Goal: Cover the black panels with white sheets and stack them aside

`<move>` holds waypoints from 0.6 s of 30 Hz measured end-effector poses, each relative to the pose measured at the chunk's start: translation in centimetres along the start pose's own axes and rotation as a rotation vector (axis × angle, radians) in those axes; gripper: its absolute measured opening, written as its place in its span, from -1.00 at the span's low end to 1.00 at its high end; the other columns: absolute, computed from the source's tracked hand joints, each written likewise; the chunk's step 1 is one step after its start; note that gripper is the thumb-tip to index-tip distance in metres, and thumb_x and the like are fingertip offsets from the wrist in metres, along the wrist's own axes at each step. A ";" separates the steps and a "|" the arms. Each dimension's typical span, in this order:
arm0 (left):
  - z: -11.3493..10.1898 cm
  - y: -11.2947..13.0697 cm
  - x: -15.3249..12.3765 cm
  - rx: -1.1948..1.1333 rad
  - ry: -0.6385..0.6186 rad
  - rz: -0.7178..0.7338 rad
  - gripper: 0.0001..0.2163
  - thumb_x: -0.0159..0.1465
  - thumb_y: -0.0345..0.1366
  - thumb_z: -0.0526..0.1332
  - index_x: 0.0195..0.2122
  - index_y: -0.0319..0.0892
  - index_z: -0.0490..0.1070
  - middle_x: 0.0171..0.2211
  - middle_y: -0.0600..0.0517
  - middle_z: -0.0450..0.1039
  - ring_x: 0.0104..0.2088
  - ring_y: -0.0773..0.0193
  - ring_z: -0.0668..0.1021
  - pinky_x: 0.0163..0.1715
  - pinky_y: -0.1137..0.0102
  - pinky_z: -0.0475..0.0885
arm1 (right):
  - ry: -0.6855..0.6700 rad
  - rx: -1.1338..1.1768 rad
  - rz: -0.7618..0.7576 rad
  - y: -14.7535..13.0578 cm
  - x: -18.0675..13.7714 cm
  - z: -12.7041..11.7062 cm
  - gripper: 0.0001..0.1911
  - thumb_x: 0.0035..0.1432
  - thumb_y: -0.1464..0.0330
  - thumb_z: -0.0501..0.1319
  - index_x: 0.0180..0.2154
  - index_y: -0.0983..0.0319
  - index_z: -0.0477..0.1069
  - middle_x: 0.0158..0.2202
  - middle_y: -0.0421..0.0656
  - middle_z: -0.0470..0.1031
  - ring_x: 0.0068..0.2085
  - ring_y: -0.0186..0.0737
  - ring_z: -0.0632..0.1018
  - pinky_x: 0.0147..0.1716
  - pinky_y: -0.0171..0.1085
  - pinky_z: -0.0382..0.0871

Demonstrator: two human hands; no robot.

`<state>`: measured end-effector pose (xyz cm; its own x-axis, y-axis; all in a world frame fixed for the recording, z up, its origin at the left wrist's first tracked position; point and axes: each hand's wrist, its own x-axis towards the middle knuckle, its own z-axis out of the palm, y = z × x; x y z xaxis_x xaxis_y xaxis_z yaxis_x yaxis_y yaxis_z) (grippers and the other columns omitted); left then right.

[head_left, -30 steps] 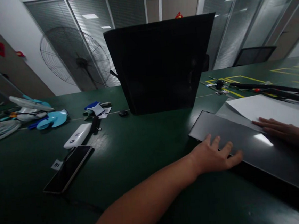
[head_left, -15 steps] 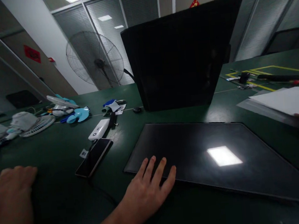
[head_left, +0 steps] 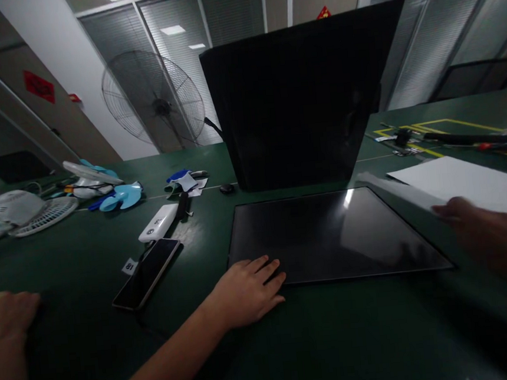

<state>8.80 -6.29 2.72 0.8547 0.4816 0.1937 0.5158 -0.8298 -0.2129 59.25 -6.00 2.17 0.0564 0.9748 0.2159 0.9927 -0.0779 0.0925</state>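
Note:
A flat dark glossy panel (head_left: 328, 231) lies on the green table (head_left: 337, 336) in front of me. My left hand (head_left: 244, 291) rests palm down at its near left corner, fingers spread and touching the panel's edge, holding nothing. My right hand (head_left: 460, 213) hovers by the panel's right side, at the edge of a white sheet (head_left: 475, 185). It is blurred, with fingers stretched to the left and nothing in them. A large black upright board (head_left: 298, 97) stands just behind the panel.
Another person's hand (head_left: 4, 336) lies on the table at the far left. A black phone (head_left: 148, 273) and a white power bank (head_left: 158, 222) lie left of the panel. Blue fan blades (head_left: 121, 197), a white grille (head_left: 38, 216) and a standing fan (head_left: 152, 101) are further back.
The dark panel has slid left from the right side and turned square in front of me. My left hand stayed at its corner. My right hand moved to the white sheet's edge.

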 end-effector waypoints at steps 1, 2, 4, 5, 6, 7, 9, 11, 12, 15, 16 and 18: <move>0.1 0.2 0.3 0.005 0.062 0.021 -0.71 0.40 -0.13 0.26 0.02 -0.20 0.55 0.03 -0.12 0.61 0.00 -0.03 0.65 -0.20 0.16 0.64 | -0.023 0.039 -0.142 -3.0 -0.8 -0.4 -0.46 0.30 0.18 -0.08 0.21 0.17 0.36 0.00 0.14 0.56 -0.27 0.13 0.64 -0.38 0.05 0.53; 0.2 0.4 0.6 0.015 0.141 0.047 -0.76 0.41 -0.17 0.25 -0.06 -0.20 0.57 -0.05 -0.10 0.65 -0.05 0.00 0.67 -0.24 0.20 0.63 | -0.007 0.052 -0.281 -6.0 -1.5 -0.7 -0.43 0.27 0.26 -0.05 0.25 0.15 0.35 0.11 0.09 0.51 -0.09 0.14 0.63 -0.25 0.07 0.57; 0.0 1.1 0.9 0.041 0.314 0.109 -0.85 0.41 -0.28 0.24 -0.20 -0.21 0.59 -0.22 -0.03 0.67 -0.15 0.11 0.68 -0.25 0.27 0.62 | 0.010 0.078 -0.497 -11.6 -2.3 -1.0 -0.37 0.23 0.42 -0.05 0.30 0.09 0.32 0.28 -0.06 0.36 0.18 0.11 0.49 0.02 0.13 0.52; -0.2 1.4 0.9 0.054 0.387 0.140 -0.87 0.41 -0.32 0.25 -0.23 -0.20 0.58 -0.26 -0.01 0.66 -0.18 0.15 0.68 -0.23 0.30 0.61 | 0.000 0.095 -0.558 -14.0 -2.5 -1.0 -0.33 0.20 0.48 -0.05 0.31 0.06 0.32 0.31 -0.11 0.32 0.22 0.08 0.46 0.08 0.13 0.50; -0.4 1.7 0.8 0.063 0.436 0.166 -0.89 0.40 -0.34 0.26 -0.23 -0.20 0.58 -0.27 0.01 0.66 -0.17 0.19 0.67 -0.19 0.31 0.60 | -0.019 0.114 -0.598 -16.1 -2.5 -1.0 -0.32 0.20 0.51 -0.04 0.31 0.05 0.32 0.31 -0.13 0.32 0.23 0.06 0.45 0.10 0.12 0.49; -0.7 1.9 0.7 0.071 0.470 0.180 -0.91 0.39 -0.35 0.27 -0.22 -0.20 0.58 -0.25 0.01 0.66 -0.16 0.21 0.66 -0.15 0.32 0.59 | -0.040 0.133 -0.626 -17.9 -2.4 -1.1 -0.34 0.24 0.51 -0.03 0.31 0.04 0.32 0.31 -0.15 0.32 0.25 0.05 0.43 0.12 0.12 0.47; -1.0 2.0 0.4 0.090 0.509 0.179 -0.95 0.36 -0.38 0.30 -0.21 -0.19 0.57 -0.20 0.03 0.66 -0.16 0.24 0.65 -0.09 0.32 0.58 | -0.059 0.174 -0.657 -20.6 -2.1 -1.3 -0.43 0.32 0.46 0.00 0.30 0.07 0.34 0.31 -0.12 0.33 0.26 0.06 0.42 0.15 0.12 0.44; -0.9 1.9 0.0 0.111 0.509 0.134 -0.94 0.34 -0.41 0.31 -0.19 -0.17 0.57 -0.18 0.04 0.65 -0.17 0.25 0.64 -0.08 0.31 0.56 | -0.050 0.221 -0.675 -22.4 -2.1 -1.5 -0.51 0.37 0.35 0.05 0.28 0.12 0.37 0.31 -0.08 0.32 0.29 0.10 0.38 0.19 0.14 0.39; -0.8 1.8 -0.1 0.112 0.483 0.096 -0.92 0.34 -0.41 0.31 -0.16 -0.17 0.56 -0.17 0.03 0.64 -0.16 0.22 0.63 -0.06 0.28 0.56 | -0.043 0.247 -0.678 -23.1 -2.3 -1.6 -0.53 0.39 0.28 0.07 0.27 0.14 0.38 0.32 -0.05 0.30 0.30 0.12 0.36 0.20 0.16 0.37; -0.3 1.2 -0.3 0.046 0.286 -0.081 -0.74 0.36 -0.23 0.29 0.05 -0.13 0.52 0.02 -0.08 0.58 0.07 0.01 0.57 0.07 0.09 0.50 | -0.051 0.321 -0.700 -24.4 -2.9 -1.8 -0.43 0.38 0.07 0.09 0.30 0.16 0.35 0.36 -0.03 0.24 0.33 0.15 0.30 0.23 0.18 0.31; -0.2 1.0 -0.4 0.008 0.196 -0.142 -0.66 0.36 -0.15 0.29 0.12 -0.12 0.48 0.10 -0.12 0.53 0.15 -0.07 0.52 0.11 0.02 0.47 | -0.065 0.346 -0.712 -24.4 -2.9 -1.9 -0.39 0.38 0.02 0.07 0.32 0.16 0.32 0.36 -0.03 0.23 0.34 0.12 0.30 0.24 0.17 0.30; -0.1 0.5 -0.6 -0.066 0.028 -0.238 -0.56 0.35 -0.05 0.27 0.21 -0.08 0.42 0.22 -0.14 0.44 0.23 -0.14 0.45 0.15 -0.06 0.43 | -0.087 0.380 -0.700 -23.6 -2.2 -2.1 -0.37 0.40 0.00 0.02 0.36 0.14 0.25 0.37 -0.07 0.23 0.33 0.05 0.31 0.27 0.14 0.29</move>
<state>8.57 -7.03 2.58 0.7072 0.6585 0.2575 0.6968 -0.7109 -0.0956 35.49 -6.76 1.53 -0.6002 0.7853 0.1518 0.7686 0.6188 -0.1623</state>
